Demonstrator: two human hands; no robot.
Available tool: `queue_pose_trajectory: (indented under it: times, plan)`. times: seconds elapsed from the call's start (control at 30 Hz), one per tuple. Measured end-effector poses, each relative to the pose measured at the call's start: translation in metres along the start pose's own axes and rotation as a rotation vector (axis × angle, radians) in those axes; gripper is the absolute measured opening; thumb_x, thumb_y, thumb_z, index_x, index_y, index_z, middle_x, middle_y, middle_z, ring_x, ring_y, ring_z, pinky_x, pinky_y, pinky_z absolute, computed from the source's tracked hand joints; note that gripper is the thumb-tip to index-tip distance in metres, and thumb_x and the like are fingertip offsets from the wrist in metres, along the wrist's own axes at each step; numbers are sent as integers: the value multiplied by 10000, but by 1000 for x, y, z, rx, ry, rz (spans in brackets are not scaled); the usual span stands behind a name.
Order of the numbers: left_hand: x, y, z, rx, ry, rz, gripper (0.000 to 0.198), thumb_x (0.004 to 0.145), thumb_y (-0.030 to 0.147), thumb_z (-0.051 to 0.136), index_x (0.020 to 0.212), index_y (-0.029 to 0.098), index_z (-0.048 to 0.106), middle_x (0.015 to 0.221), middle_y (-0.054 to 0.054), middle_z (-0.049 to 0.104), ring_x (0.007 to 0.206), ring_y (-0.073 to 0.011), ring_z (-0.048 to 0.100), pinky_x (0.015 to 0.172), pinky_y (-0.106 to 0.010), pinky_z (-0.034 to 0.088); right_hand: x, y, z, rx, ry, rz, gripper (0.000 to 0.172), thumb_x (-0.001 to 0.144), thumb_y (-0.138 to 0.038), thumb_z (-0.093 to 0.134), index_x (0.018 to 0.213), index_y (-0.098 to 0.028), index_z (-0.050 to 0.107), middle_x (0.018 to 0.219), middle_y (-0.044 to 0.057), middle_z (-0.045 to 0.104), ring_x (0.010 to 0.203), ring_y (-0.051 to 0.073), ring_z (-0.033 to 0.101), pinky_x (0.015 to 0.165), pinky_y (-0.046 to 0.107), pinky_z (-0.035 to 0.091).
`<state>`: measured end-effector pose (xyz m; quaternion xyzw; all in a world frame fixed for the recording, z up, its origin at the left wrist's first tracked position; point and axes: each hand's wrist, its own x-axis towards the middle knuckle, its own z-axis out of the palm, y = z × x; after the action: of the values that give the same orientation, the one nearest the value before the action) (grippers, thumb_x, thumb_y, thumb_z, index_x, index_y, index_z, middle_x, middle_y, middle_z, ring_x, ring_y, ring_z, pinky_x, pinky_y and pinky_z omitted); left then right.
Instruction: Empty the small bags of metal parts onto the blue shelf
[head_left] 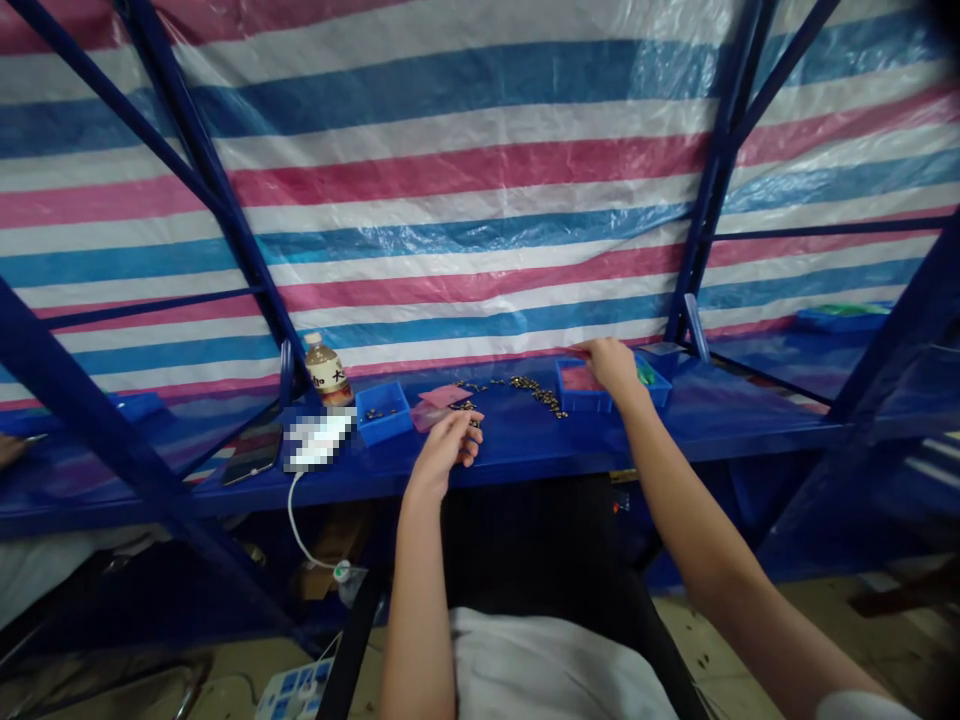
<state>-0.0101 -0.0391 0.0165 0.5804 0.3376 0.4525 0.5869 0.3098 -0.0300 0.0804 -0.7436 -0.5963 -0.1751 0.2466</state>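
My left hand (448, 447) is curled above the front of the blue table, with small brass-coloured metal pieces (474, 423) at its fingers. Just behind it lie pink plastic bags (442, 397) and more loose pieces. My right hand (611, 366) reaches over a blue bin (585, 401) holding pink bags (579, 378). Its fingers are pinched together, pointing left; what is between them, if anything, is too small to make out. A scattered pile of brass-coloured pieces (536, 392) lies on the table between my hands.
Left of my left hand stands another blue bin (385, 413) with a few pieces inside. Beyond it are a drink bottle (327, 372), a blurred-out white item (319, 440) with a cable, and a dark phone (253, 453). Blue posts (709, 190) frame the table (510, 445) before a striped sheet.
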Motion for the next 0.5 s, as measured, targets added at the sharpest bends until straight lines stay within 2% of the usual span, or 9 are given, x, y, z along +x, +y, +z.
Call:
queue_pose_trajectory:
  times: [0.07, 0.13, 0.33, 0.5]
  plan:
    - [0, 1, 1, 15, -10, 8, 438, 836, 547, 642, 1023, 151, 631, 737, -29, 599, 513, -84, 527, 414, -176, 358, -1, -2, 12, -65, -122, 0, 383, 920, -140, 473, 1211, -222, 708, 1139, 149, 714, 1036, 256, 658, 862, 319, 475]
    - [0, 1, 1, 26, -18, 15, 434, 839, 551, 636, 1010, 152, 639, 736, -29, 603, 512, -83, 531, 414, -176, 357, -4, -5, 19, -105, -182, 4, 392, 935, -131, 437, 1224, -209, 691, 1163, 153, 697, 1055, 250, 654, 877, 321, 476]
    - [0, 1, 0, 43, -8, 23, 411, 846, 535, 633, 990, 151, 649, 727, -32, 609, 507, -84, 535, 407, -177, 356, -8, -18, 17, -164, -179, 29, 371, 999, -222, 363, 1153, -107, 680, 1130, 223, 682, 1087, 294, 652, 894, 357, 486]
    - [-1, -1, 1, 48, 5, 42, 383, 865, 513, 617, 970, 146, 651, 723, -30, 603, 495, -76, 517, 404, -172, 348, -5, -34, 18, -198, -230, 65, 308, 944, -145, 444, 1120, -82, 689, 1149, 261, 670, 1117, 319, 648, 908, 385, 490]
